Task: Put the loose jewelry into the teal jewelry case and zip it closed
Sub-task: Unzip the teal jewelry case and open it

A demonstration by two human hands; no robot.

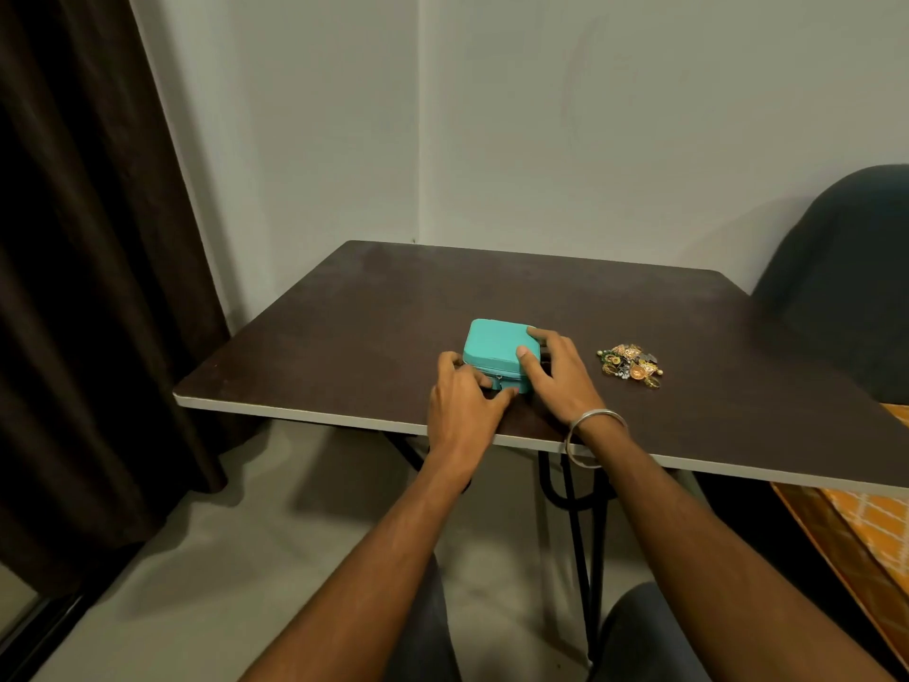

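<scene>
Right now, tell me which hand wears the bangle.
The right hand, resting on the teal jewelry case nearer the loose jewelry, has a metal bangle at its wrist; the left hand is bare.

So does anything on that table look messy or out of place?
Only the loose jewelry: it lies in a tangled heap on the bare table, to the right of the teal case and apart from it. The case looks closed, with both hands on it. Nothing looks spilled or broken.
</scene>
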